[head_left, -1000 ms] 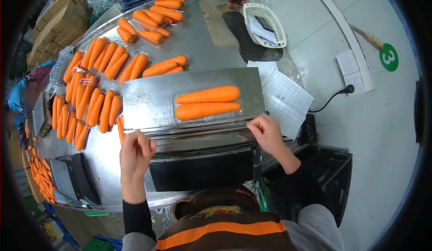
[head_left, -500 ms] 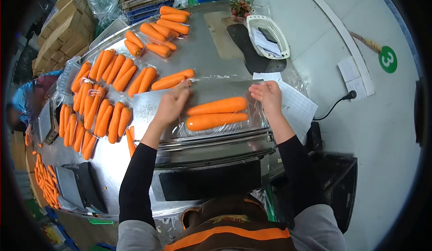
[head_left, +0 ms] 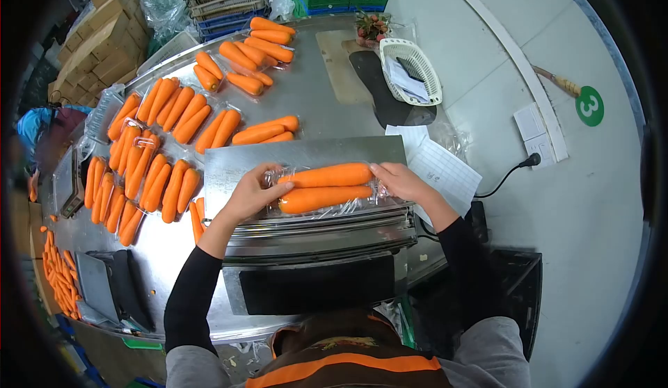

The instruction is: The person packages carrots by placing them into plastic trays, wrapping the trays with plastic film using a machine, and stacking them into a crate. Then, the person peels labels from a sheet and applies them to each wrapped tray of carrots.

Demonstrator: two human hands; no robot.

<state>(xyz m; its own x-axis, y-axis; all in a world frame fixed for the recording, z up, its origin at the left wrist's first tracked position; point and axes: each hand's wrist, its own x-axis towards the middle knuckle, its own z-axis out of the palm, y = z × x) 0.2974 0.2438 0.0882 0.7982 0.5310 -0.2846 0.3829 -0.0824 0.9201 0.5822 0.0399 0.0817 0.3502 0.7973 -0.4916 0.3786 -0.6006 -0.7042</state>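
Note:
Two large carrots (head_left: 325,199) lie side by side in clear plastic film on the flat metal plate (head_left: 313,149) of the wrapping machine. At their left end, my left hand (head_left: 254,192) is closed on the film, thumb beside the lower carrot. My right hand (head_left: 403,183) grips the film at the right end, its fingertips touching the upper carrot. The film is gathered and wrinkled at both ends. Left of the plate lie several wrapped packs of carrots (head_left: 163,176), with another pack (head_left: 264,131) just behind the plate.
A white basket (head_left: 435,85) with papers stands at the back right, above paper sheets (head_left: 445,172). Loose small carrots (head_left: 59,277) lie at the far left. Crates (head_left: 226,2) are stacked behind the table. A person in blue (head_left: 33,127) is at the left edge.
The film that was spread flat around the two carrots is now drawn in at their ends. My left hand has moved down beside the carrots, and my right hand has moved down and inward.

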